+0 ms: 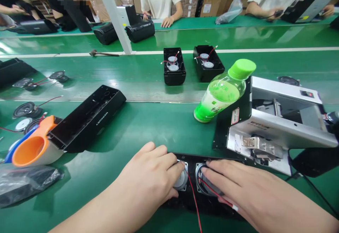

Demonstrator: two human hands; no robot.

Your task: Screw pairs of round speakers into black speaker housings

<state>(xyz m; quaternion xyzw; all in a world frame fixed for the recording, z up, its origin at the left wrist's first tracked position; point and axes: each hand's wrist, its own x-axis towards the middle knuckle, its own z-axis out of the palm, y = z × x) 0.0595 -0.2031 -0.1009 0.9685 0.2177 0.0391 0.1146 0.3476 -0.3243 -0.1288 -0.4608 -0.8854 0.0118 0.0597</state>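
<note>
At the bottom centre of the frame, a black speaker housing lies on the green conveyor belt with two round speaker drivers set in it. The left hand has its fingertips on the left driver, and the right hand spreads its fingers over the right driver, beside a red wire. Neither hand is clenched; whether either grips cannot be told. A green-capped bottle lies tilted above them, just beside a silver metal fixture.
</note>
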